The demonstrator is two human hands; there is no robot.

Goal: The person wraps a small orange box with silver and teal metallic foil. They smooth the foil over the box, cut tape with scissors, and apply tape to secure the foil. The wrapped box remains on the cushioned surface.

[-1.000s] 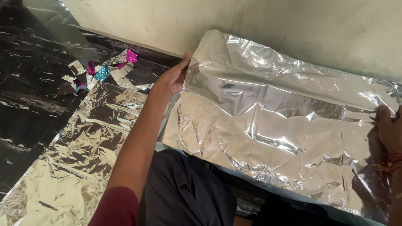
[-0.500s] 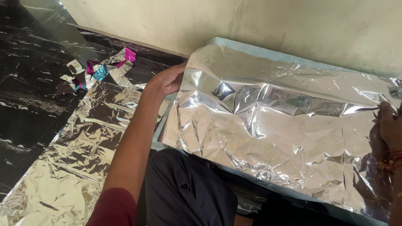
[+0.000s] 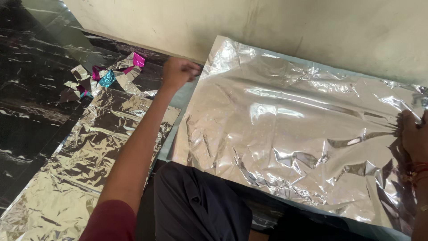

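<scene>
Large silver foil sheet [image 3: 294,120] lying spread and crinkled over a pale blue mat [image 3: 185,96] on the dark marbled floor [image 3: 31,89], far edge reaching close to the cream wall [image 3: 267,27], near edge overlapping the dark trousers [image 3: 196,205].

Left hand [image 3: 178,71] hovering at the sheet's far left corner, just beside the foil edge; fingers curled in narrowly, blurred, contact with the foil impossible to tell. Arm in a maroon sleeve [image 3: 111,221] stretching across the view toward that corner.

Right hand [image 3: 413,136] showing only partly at the picture's right border, resting flat on the sheet's right end, fingers pressing down on the foil; how wide they are spread impossible to tell. Red thread band [image 3: 417,169] circling the wrist.

Second foil sheet [image 3: 80,165] lying flat on the floor to the left, just beside the mat. Heap of small foil scraps [image 3: 107,76], silver with pink and teal pieces, sitting beyond that second sheet, near the wall and well apart from the right hand.
</scene>
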